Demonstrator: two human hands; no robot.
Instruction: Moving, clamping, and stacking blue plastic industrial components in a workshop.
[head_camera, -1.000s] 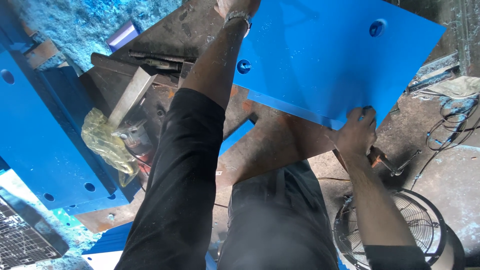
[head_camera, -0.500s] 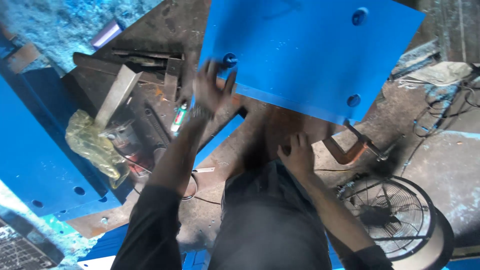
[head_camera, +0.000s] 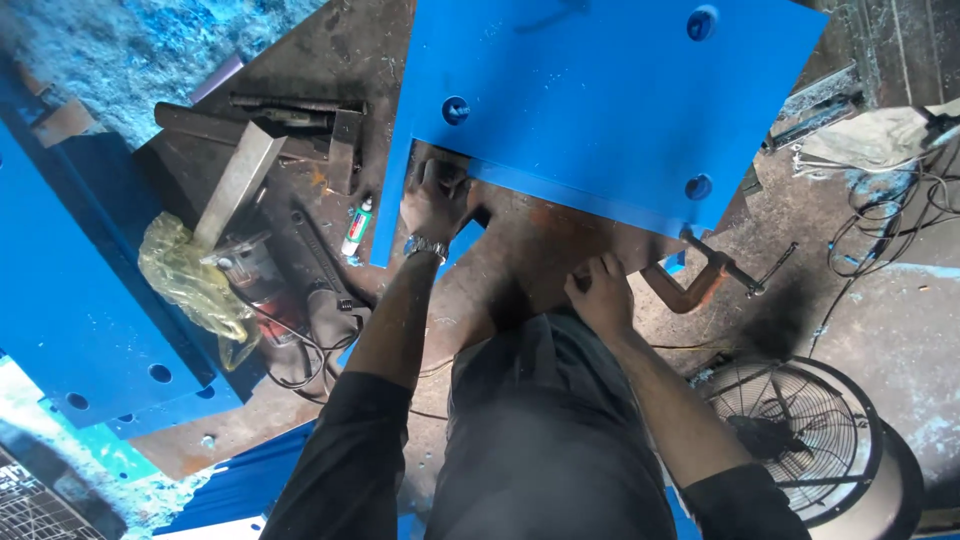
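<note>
The big blue metal plate (head_camera: 590, 100) lay flat at the far side of the rusty steel workbench (head_camera: 560, 250), with its near edge hanging over the bare brown top. A moment before, the left hand was raised and spread near the bolt hole (head_camera: 456, 110); now the left hand (head_camera: 436, 200) had come down to the plate's near left corner, fingers curled together against the edge. The right hand (head_camera: 600, 290) had moved off the plate and rested on the bench near its front edge, fingers loosely apart and holding nothing. So the plate looked set down, and the hands seemed to be nudging or checking its edge.

A second blue plate (head_camera: 70, 300) leaned at the bench's left side. A round fan (head_camera: 800, 440) stood on the floor at the right. A rusty clamp (head_camera: 700, 280) gripped the bench close to the right hand and could get in the way. A grey metal bar (head_camera: 238, 185), a yellow plastic bag (head_camera: 185, 280) and a small green-and-white tube (head_camera: 357, 230) lay on the left part of the bench.
</note>
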